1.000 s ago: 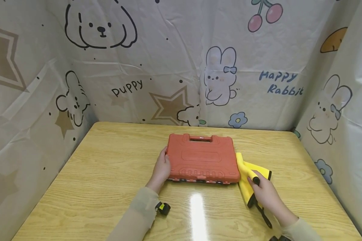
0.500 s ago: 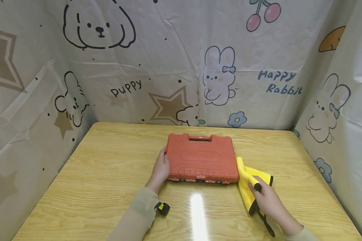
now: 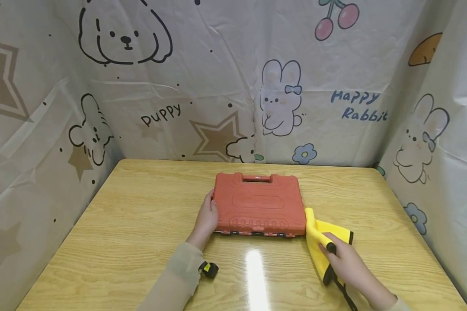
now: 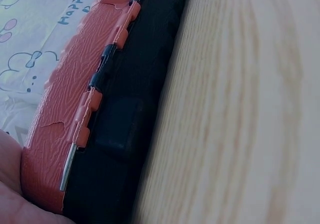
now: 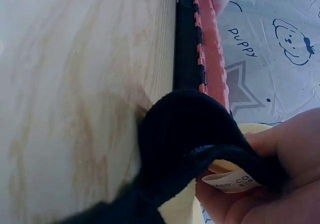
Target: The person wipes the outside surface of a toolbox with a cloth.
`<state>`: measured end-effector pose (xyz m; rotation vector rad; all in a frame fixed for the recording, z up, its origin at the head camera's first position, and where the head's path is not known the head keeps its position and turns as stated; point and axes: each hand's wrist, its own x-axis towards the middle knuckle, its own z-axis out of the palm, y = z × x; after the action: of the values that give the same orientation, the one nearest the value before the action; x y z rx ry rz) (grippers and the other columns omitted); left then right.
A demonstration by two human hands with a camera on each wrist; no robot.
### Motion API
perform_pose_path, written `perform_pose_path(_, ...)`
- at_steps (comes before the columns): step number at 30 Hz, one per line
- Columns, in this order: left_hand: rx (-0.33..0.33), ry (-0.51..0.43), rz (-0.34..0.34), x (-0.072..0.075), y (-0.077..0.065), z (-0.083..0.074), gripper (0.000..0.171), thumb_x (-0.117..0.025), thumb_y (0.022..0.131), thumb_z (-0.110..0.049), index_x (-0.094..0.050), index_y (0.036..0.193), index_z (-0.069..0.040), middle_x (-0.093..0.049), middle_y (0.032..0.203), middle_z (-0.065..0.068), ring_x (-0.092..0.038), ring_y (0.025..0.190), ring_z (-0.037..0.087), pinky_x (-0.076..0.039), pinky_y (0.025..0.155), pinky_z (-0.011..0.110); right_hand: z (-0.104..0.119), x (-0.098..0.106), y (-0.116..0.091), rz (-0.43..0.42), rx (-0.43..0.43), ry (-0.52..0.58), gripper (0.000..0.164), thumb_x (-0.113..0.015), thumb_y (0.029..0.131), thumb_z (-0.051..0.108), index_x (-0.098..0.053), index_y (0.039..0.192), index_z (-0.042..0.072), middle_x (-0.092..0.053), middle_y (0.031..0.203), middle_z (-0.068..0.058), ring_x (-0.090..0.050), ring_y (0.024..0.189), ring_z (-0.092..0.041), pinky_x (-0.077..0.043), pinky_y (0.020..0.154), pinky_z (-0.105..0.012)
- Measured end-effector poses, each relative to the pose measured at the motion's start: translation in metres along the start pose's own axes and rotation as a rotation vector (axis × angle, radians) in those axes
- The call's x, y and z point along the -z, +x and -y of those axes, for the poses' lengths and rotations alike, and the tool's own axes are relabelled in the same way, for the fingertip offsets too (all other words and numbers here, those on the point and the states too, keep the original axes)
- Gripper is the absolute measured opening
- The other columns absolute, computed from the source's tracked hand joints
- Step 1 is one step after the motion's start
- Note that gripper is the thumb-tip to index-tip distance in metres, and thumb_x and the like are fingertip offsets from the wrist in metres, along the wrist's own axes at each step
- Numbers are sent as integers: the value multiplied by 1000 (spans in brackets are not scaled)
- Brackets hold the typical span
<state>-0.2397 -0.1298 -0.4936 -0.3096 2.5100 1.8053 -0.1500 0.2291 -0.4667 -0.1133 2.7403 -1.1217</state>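
A red plastic tool case (image 3: pixel 258 202) with a black lower half lies flat on the table, its carry handle facing the wall. My left hand (image 3: pixel 207 217) holds the case's left end; in the left wrist view only part of that hand (image 4: pixel 15 184) shows against the red lid. My right hand (image 3: pixel 344 261) grips a folded yellow cloth (image 3: pixel 317 250) with black edging, which touches the case's right side. Close up, the right wrist view shows black edging (image 5: pixel 187 134) and a white label (image 5: pixel 232 182) by the fingers.
The wooden table (image 3: pixel 148 190) reaches back to a printed curtain (image 3: pixel 218 77), which also hangs at both sides. A small black device (image 3: pixel 209 269) sits at my left sleeve. A bright light reflection lies on the table before the case.
My right hand has drawn the yellow cloth towards me along the case's right side. The left hand and the case keep their places, while the head view shifts slightly.
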Motion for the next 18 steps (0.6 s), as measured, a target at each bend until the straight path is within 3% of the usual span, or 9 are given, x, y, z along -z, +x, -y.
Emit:
perform_pose_path(8,-22,13,0,2,0,1,51,-26,114,-15,-22,164,-4,-27,167,23,-23,156,40,-21,127,57,-2,3,-1,34,20,21,32,-60,103,10,-60,135,3,-30,55,8,-28,41,-4,-33,40,-17)
perform_pose_path(13,-32,19,8,4,2,3,51,-27,113,-15,-24,163,-5,-30,166,23,-24,156,40,-22,127,57,-4,6,0,49,59,20,33,-60,103,8,-61,136,3,-43,65,3,-29,41,-3,-34,40,-17)
perform_pose_path(18,-35,1,37,6,3,5,52,-28,113,-14,-24,164,-6,-28,167,22,-22,156,39,-20,127,57,-3,7,1,56,57,-3,31,-59,103,9,-63,133,5,-47,71,0,-29,43,-3,-35,42,-17)
